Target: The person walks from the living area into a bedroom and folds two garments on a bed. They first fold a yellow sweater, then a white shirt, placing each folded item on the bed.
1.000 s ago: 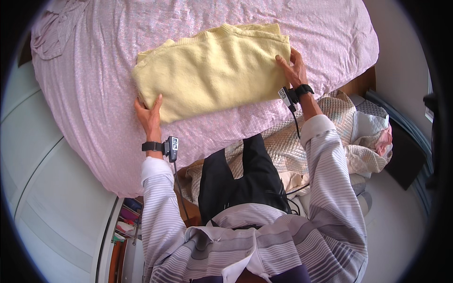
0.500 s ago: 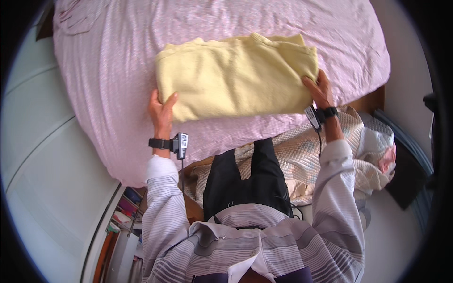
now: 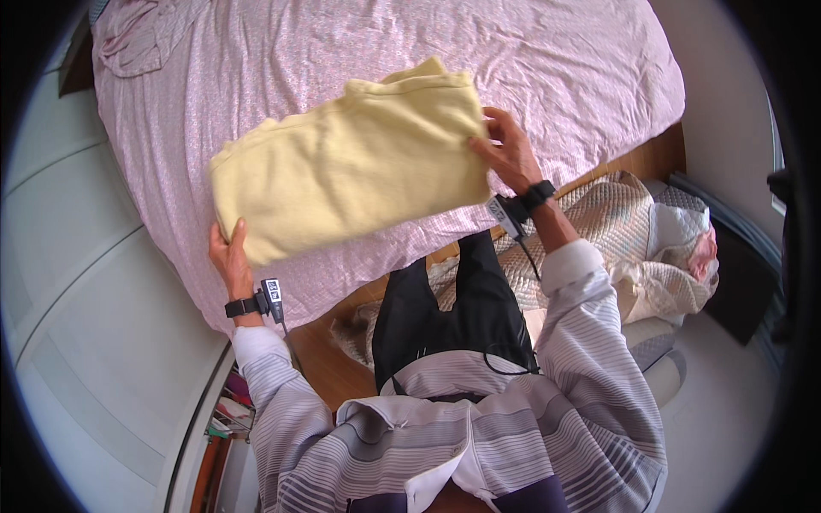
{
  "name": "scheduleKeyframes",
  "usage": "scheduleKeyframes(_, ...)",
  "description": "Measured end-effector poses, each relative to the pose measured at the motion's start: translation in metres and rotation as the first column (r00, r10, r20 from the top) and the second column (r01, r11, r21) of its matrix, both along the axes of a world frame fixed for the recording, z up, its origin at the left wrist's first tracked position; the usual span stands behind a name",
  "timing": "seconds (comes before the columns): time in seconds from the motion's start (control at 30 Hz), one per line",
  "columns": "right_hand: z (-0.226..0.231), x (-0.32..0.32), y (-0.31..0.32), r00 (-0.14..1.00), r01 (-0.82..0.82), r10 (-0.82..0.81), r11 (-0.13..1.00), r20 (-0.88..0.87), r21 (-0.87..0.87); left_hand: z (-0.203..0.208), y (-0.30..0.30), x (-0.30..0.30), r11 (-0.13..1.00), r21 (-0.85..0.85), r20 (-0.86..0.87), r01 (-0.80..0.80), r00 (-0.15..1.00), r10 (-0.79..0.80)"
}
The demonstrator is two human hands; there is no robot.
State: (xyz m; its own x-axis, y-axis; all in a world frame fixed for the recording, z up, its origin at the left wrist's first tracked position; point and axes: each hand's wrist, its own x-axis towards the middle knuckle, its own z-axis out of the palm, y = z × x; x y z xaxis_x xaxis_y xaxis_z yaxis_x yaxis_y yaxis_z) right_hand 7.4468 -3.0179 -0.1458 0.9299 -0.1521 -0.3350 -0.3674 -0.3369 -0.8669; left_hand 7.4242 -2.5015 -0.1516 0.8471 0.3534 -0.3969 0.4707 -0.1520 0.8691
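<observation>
Pale yellow folded woolly garment [image 3: 351, 167]: held above the pink patterned bed sheet [image 3: 556, 51]; likely light, soft, prone to sag; best gripped at both short ends, layers together.
Left hand [image 3: 229, 256]: closed on the lower-left corner.
Right hand [image 3: 510, 154]: half curled, holding the right edge (some fingers hidden).
Narrow pale-sided open shelf [image 3: 241, 474]: holds coloured items, too small to identify.

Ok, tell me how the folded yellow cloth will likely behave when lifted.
The cloth will probably sag if unsupported: its surface ripples and its upper edge is wavy. Its matte, fuzzy look suggests little slipping. Layers showing along the upper edge may slide apart or unfold.
</observation>
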Motion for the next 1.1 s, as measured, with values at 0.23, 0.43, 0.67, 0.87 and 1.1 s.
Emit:
scheduleKeyframes(0.23, -0.046, -0.134, -0.014, 0.99, -0.081, 0.064, 0.987, -0.123, -0.138, -0.07, 0.044, -0.076, 0.755, 0.655, -0.071, 0.034, 0.997, 0.017)
scheduleKeyframes(0.43, -0.059, -0.303, -0.045, 0.816, -0.001, -0.077, 0.991, -0.573, -0.135, -0.053, -0.059, -0.131, 0.82, 0.502, -0.126, 0.275, 0.961, -0.245)
scheduleKeyframes(0.67, -0.049, -0.416, -0.064, 0.724, 0.467, -0.349, 0.882, -0.595, 0.052, -0.03, -0.19, -0.157, 0.745, 0.153, -0.209, 0.649, 0.758, -0.617)
scheduleKeyframes(0.87, -0.025, -0.495, -0.058, 0.641, 0.694, -0.555, 0.714, -0.53, 0.092, -0.007, -0.268, -0.15, 0.593, -0.003, -0.258, 0.805, 0.573, -0.778)
scheduleKeyframes(1.1, -0.021, -0.594, 0.017, 0.211, 0.966, -0.732, 0.257, -0.648, 0.023, 0.005, -0.354, -0.144, 0.284, -0.136, -0.196, 0.949, 0.255, -0.947)
